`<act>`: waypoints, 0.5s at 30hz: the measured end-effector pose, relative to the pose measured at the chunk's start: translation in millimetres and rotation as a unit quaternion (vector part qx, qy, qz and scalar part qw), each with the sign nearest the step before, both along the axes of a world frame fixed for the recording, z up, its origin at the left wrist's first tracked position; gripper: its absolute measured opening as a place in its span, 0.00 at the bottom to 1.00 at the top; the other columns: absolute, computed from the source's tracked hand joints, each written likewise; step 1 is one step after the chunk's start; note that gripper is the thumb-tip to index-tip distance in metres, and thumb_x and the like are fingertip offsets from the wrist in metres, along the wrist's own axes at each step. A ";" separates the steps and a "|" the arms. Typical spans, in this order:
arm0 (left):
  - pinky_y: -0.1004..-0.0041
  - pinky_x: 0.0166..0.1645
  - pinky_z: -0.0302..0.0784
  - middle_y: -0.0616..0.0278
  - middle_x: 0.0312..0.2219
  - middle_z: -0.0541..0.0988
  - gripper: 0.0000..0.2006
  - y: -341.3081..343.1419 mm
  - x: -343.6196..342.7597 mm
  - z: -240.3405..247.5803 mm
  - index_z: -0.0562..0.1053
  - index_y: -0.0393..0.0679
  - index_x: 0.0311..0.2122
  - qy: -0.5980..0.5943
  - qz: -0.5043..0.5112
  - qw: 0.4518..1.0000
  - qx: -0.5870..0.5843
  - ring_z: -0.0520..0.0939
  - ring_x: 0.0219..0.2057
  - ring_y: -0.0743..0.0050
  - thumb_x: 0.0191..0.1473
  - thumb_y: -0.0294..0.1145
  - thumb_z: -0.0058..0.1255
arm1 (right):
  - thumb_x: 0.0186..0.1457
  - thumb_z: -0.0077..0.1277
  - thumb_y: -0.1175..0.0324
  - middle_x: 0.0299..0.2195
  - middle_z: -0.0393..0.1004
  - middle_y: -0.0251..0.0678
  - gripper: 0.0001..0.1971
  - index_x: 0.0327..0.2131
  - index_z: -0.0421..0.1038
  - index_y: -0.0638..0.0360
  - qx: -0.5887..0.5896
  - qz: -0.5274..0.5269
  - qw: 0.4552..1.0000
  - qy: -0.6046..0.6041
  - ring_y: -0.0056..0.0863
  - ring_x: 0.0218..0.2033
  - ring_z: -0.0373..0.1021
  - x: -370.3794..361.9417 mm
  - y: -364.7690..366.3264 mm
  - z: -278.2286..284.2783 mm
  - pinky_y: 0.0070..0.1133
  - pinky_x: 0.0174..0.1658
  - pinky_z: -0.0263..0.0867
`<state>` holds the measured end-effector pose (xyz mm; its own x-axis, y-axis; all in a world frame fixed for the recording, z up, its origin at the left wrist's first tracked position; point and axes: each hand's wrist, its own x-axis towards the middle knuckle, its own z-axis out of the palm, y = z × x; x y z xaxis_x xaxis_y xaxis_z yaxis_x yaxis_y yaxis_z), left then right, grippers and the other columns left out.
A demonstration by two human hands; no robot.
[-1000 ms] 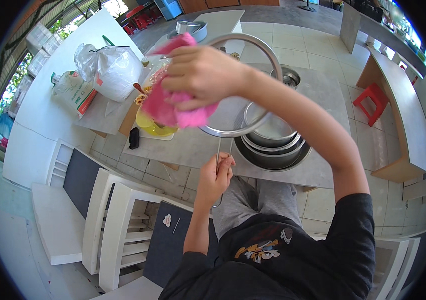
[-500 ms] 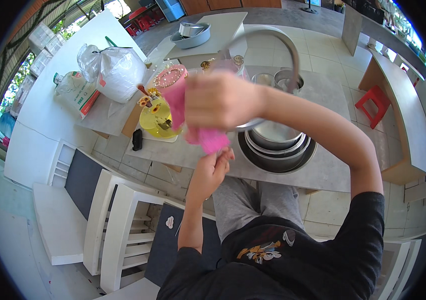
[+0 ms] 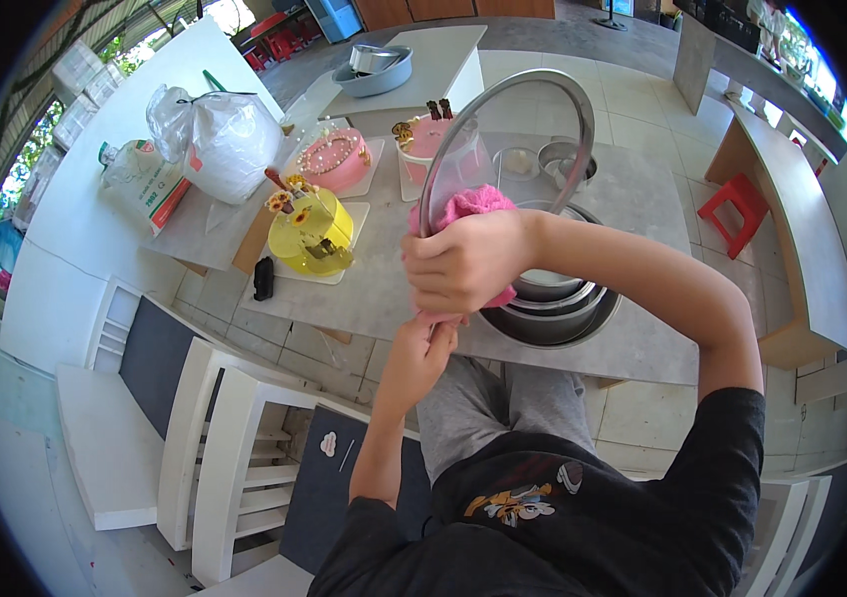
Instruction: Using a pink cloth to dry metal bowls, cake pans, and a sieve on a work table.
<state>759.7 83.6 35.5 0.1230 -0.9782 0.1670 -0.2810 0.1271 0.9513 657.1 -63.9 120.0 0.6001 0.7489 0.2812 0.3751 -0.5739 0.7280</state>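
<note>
Right now a big round glass lid with a shiny metal rim is held up on its edge over the grey table. A pink cloth is pressed against the lid's low side. The right hand is wrapped around the cloth, with its fingers curled and close together on it. The left hand is just under the right one. Its fingers pinch the lid's bottom edge, but how they sit is partly hidden.

Under the lid and hands is a stack of metal bowls on the table. To the left sits a yellow cake on a white board, and behind it a pink cake. Another pink cake shows through the glass. Farther left lies a tied white plastic bag. White chairs stand near the person's knees.
</note>
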 end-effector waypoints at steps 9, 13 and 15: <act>0.84 0.18 0.52 0.72 0.11 0.59 0.09 10.4 -1.0 18.0 0.68 0.38 0.32 -0.005 -0.027 0.997 0.067 0.58 0.13 0.89 0.56 0.31 0.39 | 0.36 0.55 0.67 0.25 0.67 0.35 0.12 0.25 0.68 0.61 0.236 -0.088 0.939 -0.233 0.34 0.29 0.66 -25.4 -6.9 79.8 0.24 0.33 0.64; 0.84 0.14 0.49 0.73 0.10 0.59 0.09 8.6 -10.4 6.4 0.68 0.38 0.31 0.030 -0.067 0.992 0.103 0.56 0.10 0.90 0.57 0.32 0.39 | 0.40 0.53 0.55 0.31 0.66 0.37 0.17 0.27 0.67 0.61 0.248 -0.139 0.958 -0.041 0.31 0.33 0.66 -17.5 -2.3 26.2 0.26 0.37 0.64; 0.84 0.13 0.49 0.73 0.10 0.59 0.09 7.8 -17.6 9.7 0.67 0.38 0.30 0.048 -0.070 0.992 0.098 0.56 0.09 0.90 0.57 0.33 0.39 | 0.40 0.52 0.58 0.26 0.65 0.34 0.15 0.24 0.66 0.61 0.222 -0.127 0.965 0.049 0.29 0.27 0.66 -9.9 15.0 -1.6 0.24 0.32 0.64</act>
<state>742.1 91.4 45.2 -0.0105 -0.9994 -0.0342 -0.1802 -0.0318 0.9831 647.2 -48.9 118.4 0.7888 0.3924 0.4732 0.2353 -0.9039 0.3573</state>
